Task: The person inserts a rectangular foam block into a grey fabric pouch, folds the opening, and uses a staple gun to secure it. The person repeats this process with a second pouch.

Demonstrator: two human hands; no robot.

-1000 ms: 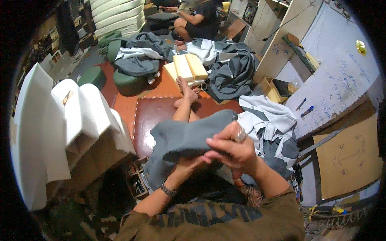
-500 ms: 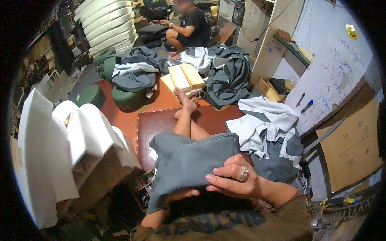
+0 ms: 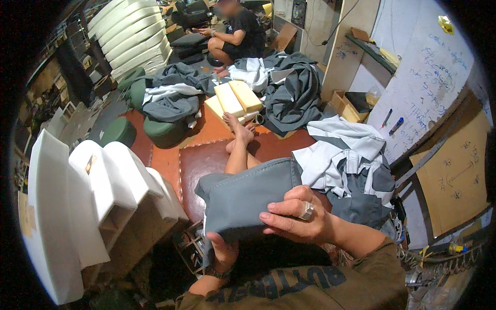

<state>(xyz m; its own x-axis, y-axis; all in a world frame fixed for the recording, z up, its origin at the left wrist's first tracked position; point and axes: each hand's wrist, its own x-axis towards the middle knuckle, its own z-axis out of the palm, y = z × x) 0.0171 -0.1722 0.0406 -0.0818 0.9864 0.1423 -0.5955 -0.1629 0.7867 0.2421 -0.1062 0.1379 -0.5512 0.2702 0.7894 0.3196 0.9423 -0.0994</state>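
Observation:
Over my lap I hold a grey sewn cover (image 3: 248, 199), smooth like leatherette, with a stitched seam along its upper edge. My right hand (image 3: 299, 214), a ring on one finger, grips the cover's lower right edge, with fingertips lying on the grey face. At the lower left corner my left hand (image 3: 223, 252) has its thumb up against the cover, and its other fingers are mostly hidden. A thin white edge shows along the cover's left side. My bare legs stretch out beyond it, crossed at the feet.
White foam pieces (image 3: 49, 206) stand at left, with a foam stack (image 3: 132, 39) behind. Grey and white covers (image 3: 346, 160) lie heaped at right, more (image 3: 292, 93) farther off. Yellow foam blocks (image 3: 230, 101) and green round cushions (image 3: 165, 132) sit ahead. Another person (image 3: 237, 33) squats beyond.
My left thumb has come out from under the cover onto its left corner, and the lower left flap has drawn up. My right hand has shifted slightly up and left with the cover.

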